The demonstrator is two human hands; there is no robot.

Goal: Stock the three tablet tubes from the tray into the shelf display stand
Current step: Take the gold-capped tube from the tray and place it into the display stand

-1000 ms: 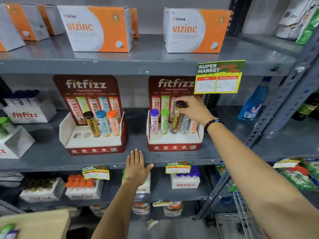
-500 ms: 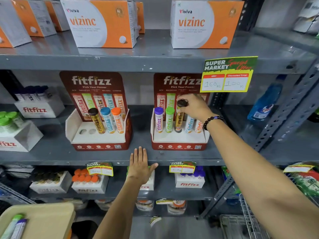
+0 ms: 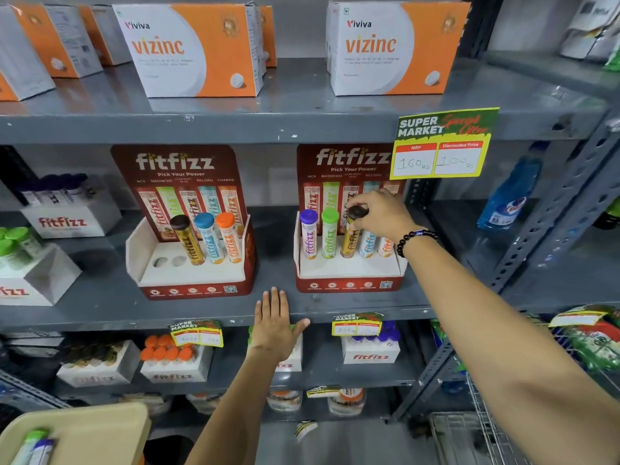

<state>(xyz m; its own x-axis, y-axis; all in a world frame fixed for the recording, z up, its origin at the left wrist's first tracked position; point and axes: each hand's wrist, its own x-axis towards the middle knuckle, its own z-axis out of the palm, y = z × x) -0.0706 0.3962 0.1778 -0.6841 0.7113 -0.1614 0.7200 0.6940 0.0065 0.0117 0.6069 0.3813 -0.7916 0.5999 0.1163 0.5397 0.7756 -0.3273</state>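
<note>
My right hand (image 3: 380,214) grips the dark cap of a gold tablet tube (image 3: 350,241) standing in the middle hole of the right display stand (image 3: 349,275). Purple (image 3: 308,234) and green (image 3: 329,234) tubes stand left of it; blue and orange tubes stand partly hidden behind my hand. My left hand (image 3: 273,322) lies flat, fingers spread, on the shelf edge (image 3: 100,317) between the two stands. The left display stand (image 3: 188,276) holds three tubes and shows two bare holes. A beige tray (image 3: 84,434) at the bottom left carries a green-capped tube (image 3: 28,443) and a purple-capped tube (image 3: 43,449).
Orange and white vizinc boxes (image 3: 198,48) line the shelf above. A yellow price tag (image 3: 443,146) hangs off that shelf near my right hand. White fitfizz boxes (image 3: 67,216) sit at the left and on the lower shelf. A blue bottle (image 3: 510,193) and a wire basket (image 3: 476,434) are at the right.
The view has tilted down slightly, bringing more of the tray into sight. The gold tube stands straighter and lower in its hole, my right hand still on its cap. My left hand stays put.
</note>
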